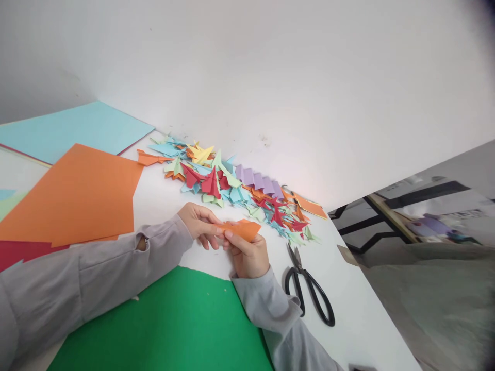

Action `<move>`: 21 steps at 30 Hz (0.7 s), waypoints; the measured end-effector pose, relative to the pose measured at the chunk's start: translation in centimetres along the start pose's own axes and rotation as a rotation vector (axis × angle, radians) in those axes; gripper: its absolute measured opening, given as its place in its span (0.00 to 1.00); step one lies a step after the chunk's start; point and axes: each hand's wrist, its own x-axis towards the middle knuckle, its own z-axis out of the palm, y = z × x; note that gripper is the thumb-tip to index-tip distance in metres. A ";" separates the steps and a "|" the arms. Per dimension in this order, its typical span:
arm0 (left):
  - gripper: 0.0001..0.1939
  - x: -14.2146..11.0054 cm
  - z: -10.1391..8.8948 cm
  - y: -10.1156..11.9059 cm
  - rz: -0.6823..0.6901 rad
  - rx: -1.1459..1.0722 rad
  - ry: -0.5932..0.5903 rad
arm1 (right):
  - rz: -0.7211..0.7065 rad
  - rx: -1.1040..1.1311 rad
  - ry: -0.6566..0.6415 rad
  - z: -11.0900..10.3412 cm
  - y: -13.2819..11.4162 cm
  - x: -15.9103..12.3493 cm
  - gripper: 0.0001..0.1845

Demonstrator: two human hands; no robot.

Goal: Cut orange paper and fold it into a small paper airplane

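Observation:
Between my two hands is a small folded piece of orange paper [247, 229], held above the white table in the head view. My left hand [199, 221] pinches its left end with thumb and finger. At its near side my right hand [247, 252] grips it, thumb on top; the other fingers are partly hidden beneath. A large green sheet [166, 319] lies under my forearms. Just beyond my hands is a long heap of small folded paper shapes [211, 180] in red, orange, yellow, blue, pale green and purple.
Black-handled scissors [305, 283] lie right of my right hand, blades slightly parted. Large orange sheets [81, 198], a light blue sheet [77, 131] and red paper [27, 252] lie at left. A white wall [270, 77] stands behind; the table's edge [379, 299] is at right.

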 end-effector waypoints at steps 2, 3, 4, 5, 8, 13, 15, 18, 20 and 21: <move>0.11 -0.2 0.0 0.2 -0.003 0.001 -0.021 | 0.016 0.016 0.009 0.1 -0.1 -0.1 0.08; 0.10 -0.2 0.0 0.2 -0.004 -0.002 -0.030 | 0.020 0.023 0.017 0.2 -0.1 -0.1 0.08; 0.10 -0.2 -0.1 0.2 -0.007 -0.009 -0.038 | 0.020 0.031 0.026 0.3 -0.1 -0.1 0.08; 0.11 -0.2 -0.2 0.2 -0.010 -0.019 -0.047 | 0.017 0.036 0.033 0.3 -0.1 -0.2 0.08; 0.11 -0.1 -0.5 0.2 -0.024 -0.057 -0.089 | -0.015 0.026 0.028 0.4 0.0 -0.2 0.08; 0.12 0.2 -1.1 0.1 -0.064 -0.084 -0.153 | -0.131 -0.053 0.012 -0.2 0.3 -0.2 0.07; 0.14 0.2 -1.2 0.2 -0.083 -0.088 -0.166 | -0.136 -0.042 0.011 -0.5 0.5 -0.1 0.07; 0.16 0.1 -1.1 0.2 -0.078 -0.089 -0.161 | -0.110 -0.024 0.009 -0.6 0.6 -0.1 0.07; 0.16 0.1 -0.9 0.2 -0.055 -0.077 -0.123 | -0.092 -0.032 0.008 -0.7 0.7 -0.1 0.08; 0.16 0.0 -0.8 0.1 -0.042 -0.070 -0.098 | -0.087 -0.032 0.011 -0.6 0.7 -0.1 0.08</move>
